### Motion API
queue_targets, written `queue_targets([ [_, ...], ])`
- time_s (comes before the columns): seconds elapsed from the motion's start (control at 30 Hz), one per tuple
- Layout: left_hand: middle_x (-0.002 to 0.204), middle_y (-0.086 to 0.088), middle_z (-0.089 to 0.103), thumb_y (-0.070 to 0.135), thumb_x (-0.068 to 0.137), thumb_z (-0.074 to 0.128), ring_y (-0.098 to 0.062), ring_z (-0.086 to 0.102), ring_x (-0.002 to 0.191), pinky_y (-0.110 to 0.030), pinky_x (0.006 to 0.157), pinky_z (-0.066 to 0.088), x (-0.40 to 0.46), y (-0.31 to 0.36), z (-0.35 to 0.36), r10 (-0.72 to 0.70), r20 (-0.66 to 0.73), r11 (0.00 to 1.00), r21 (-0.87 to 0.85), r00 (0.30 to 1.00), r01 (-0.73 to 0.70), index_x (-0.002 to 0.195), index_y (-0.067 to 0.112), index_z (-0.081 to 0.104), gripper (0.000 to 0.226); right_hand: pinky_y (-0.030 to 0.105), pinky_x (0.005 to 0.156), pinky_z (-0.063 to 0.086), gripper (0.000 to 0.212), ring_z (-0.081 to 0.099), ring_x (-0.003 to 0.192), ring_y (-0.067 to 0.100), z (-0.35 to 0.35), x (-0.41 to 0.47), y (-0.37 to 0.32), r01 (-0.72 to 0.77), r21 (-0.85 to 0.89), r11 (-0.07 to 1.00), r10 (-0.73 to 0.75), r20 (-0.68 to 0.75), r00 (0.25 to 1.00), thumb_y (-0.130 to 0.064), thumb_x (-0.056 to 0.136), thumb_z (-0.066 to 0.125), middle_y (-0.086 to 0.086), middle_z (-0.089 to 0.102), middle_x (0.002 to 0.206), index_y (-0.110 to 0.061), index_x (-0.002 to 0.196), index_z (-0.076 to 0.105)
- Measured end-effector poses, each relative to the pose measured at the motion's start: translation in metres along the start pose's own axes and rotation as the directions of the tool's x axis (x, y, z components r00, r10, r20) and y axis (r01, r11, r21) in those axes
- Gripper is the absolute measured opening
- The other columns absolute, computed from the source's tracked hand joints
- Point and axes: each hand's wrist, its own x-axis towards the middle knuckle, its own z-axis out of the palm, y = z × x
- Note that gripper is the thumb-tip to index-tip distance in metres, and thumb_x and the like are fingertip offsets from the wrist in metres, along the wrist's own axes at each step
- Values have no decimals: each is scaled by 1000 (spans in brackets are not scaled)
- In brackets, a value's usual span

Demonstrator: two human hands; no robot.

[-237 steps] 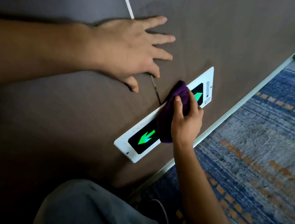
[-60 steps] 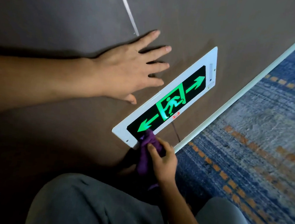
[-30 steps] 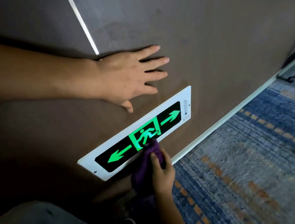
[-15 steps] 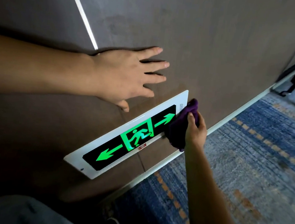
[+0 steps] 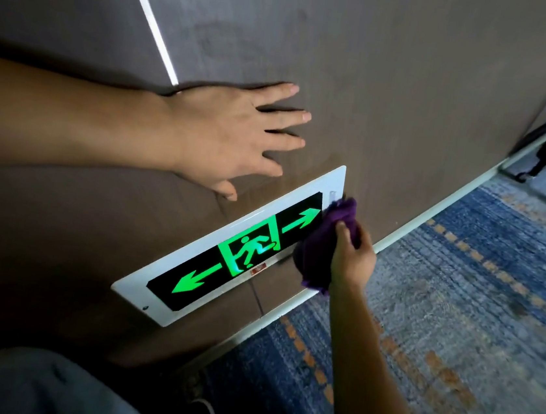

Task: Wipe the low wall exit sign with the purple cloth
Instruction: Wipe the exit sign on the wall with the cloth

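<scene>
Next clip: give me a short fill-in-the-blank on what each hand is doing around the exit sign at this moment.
1. The right hand presses a cloth of ____ colour against the exit sign.
2. The cloth sits at the sign's ____ end.
3. The left hand lies flat on the ____, holding nothing.
4. The sign's arrows glow ____.

Missing words: purple; right; wall; green

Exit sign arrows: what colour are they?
Bright green on a black panel, white frame; head view shows the exit sign arrows.
</scene>
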Motion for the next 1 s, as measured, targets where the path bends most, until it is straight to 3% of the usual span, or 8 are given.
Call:
queue_targets([
  [0.07,172,-11,10,82,87,33,-41,-1,158,-67,123,-3,-2,-2,0,-2,-28,1000,-12,1000,1,156,36,29,83,32,88,57,30,68,98,10,0,0,-36,187,22,982,-186,-49,981,-40,94,65,-17,70,102,-36,123,68],
  [0.2,171,-11,14,82,87,33,-42,3,158,-68,122,1,-1,-2,1,20,-40,1000,12,999,-19,154,39,33,80,24,92,42,49,60,105,10,16,-4,-66,368,-103,924,-376,-76,924,-54,90,65,-2,64,124,-37,136,63],
  [0.47,172,-9,10,82,88,32,-41,-1,158,-68,123,-4,0,-2,0,26,-7,1000,-3,1000,-26,155,40,30,79,46,102,53,48,65,116,28,23,9,-5,107,-90,990,-113,-56,992,-48,98,56,3,66,125,-27,141,59],
  [0.6,172,-11,8,82,88,29,-42,-2,158,-68,123,-3,-5,-3,1,13,-29,1000,0,999,-13,155,39,28,80,36,88,53,46,65,109,26,16,12,13,-54,-119,991,62,64,996,-46,102,54,-4,63,113,-26,144,53],
  [0.7,172,-12,9,80,88,29,-43,-1,158,-68,123,-1,-3,-2,-3,20,-26,1000,14,999,-19,156,38,28,80,40,97,55,49,65,114,28,6,8,11,-98,-119,988,109,88,990,-45,102,56,0,64,119,-26,147,52],
  [0.77,172,-12,9,80,89,29,-43,0,158,-68,123,0,-3,-4,-3,16,-26,1000,19,1000,-15,157,37,27,81,45,101,56,44,67,114,26,0,1,-6,-37,-35,999,38,41,998,-40,101,60,-5,65,115,-28,143,57],
  [0.87,171,-11,13,79,89,30,-42,3,158,-68,123,2,-4,-5,-6,16,-35,1000,7,999,-16,156,37,29,79,36,102,55,41,67,108,14,-5,-4,-52,225,72,972,-222,-46,974,-40,95,65,-13,69,114,-34,135,63],
  [1.0,171,-11,16,76,91,33,-41,6,158,-66,124,4,-5,-4,-9,16,-38,1000,7,999,-15,156,37,31,76,23,96,48,46,66,105,9,10,-7,-89,433,-9,901,-433,-10,901,-47,91,67,-4,69,120,-37,135,64],
])
